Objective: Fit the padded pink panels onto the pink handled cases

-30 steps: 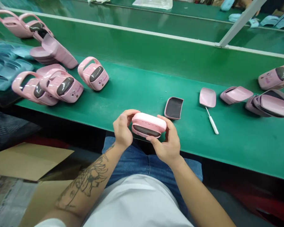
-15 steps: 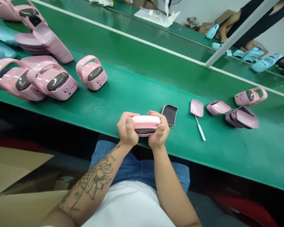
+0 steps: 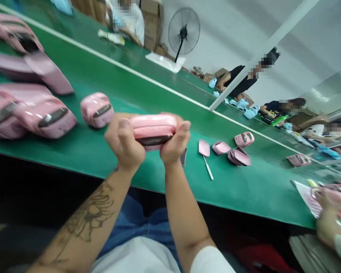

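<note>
Between both hands, raised above the green bench, is a pink plastic casing (image 3: 155,127) with a dark glossy window along its near side. My left hand (image 3: 125,140) wraps around its left end, thumb pointing up. At the right end, my right hand (image 3: 174,142) grips it the same way. Behind that hand a dark-faced panel (image 3: 183,157) lies on the bench, mostly hidden. Farther right rest a pink cover (image 3: 204,148), a thin tool with a white handle (image 3: 209,171) and a stack of pink covers (image 3: 239,156).
Handled pink casings (image 3: 96,110) and pink shells stand on the left of the green bench (image 3: 244,193). A white rail (image 3: 125,72) and slanted post (image 3: 241,79) divide it from another bench, where people handle blue parts. A co-worker's arm (image 3: 328,216) is at far right.
Both hands have lifted the casing higher and farther out over the bench, still gripping it. The view has tilted up, bringing a fan and more co-workers into sight.
</note>
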`<state>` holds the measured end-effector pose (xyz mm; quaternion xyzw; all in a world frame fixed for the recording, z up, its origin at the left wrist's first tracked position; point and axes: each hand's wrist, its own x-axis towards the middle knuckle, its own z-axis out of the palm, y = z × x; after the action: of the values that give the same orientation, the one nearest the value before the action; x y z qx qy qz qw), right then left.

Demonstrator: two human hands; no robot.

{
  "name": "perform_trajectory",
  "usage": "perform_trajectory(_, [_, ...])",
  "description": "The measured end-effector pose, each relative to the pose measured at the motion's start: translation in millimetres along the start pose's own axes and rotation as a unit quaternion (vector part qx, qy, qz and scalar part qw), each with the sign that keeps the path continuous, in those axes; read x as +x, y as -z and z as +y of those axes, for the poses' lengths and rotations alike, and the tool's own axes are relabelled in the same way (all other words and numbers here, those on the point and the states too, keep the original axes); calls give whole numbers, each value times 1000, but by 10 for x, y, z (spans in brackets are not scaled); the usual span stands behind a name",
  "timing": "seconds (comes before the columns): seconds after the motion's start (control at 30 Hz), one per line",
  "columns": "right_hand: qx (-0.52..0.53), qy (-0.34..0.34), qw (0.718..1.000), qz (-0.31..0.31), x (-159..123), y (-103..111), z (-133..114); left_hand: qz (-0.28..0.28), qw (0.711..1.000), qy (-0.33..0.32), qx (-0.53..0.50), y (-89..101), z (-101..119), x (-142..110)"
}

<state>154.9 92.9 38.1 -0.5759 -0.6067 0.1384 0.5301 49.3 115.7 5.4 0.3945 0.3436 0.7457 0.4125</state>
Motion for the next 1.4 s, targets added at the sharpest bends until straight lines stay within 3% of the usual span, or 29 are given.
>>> perform_trajectory(0.07, [45,-10,999,-10,-37,-151,161,72,997,-17,27,61,-32,115])
perform_trajectory(0.13, [77,-8,997,-13,-209,-257,348,114,992,20,49,175,-121,137])
perform_trajectory(0.27, [105,2,993,-45,-705,-218,627,148,984,97,38,365,-245,-2])
perform_trajectory(0.4, [130,4,990,-61,-932,-96,709,78,992,70,70,332,-103,-144])
perform_trajectory(0.57, [106,29,992,-59,-922,24,685,19,998,-7,55,157,92,-319])
perform_trajectory(0.7, [72,60,995,-45,-911,118,608,-23,999,-44,15,147,112,-421])
perform_trajectory(0.8, [82,51,995,-17,-925,169,570,-140,982,-113,52,250,99,-445])
perform_trajectory(0.87, [107,23,994,-4,-941,215,558,-241,948,-177,111,337,86,-455])
perform_trajectory(0.93, [140,7,990,5,-959,282,541,-290,920,-207,160,417,73,-486])
perform_trajectory(1.0, [163,-1,987,-1,-982,362,508,-276,926,-169,192,488,68,-548])
perform_trajectory(1.23, [146,-55,985,-71,-1076,523,354,-215,954,58,199,699,136,-808])
perform_trajectory(1.4, [144,-60,985,-78,-1082,519,307,-191,957,86,202,681,200,-860])
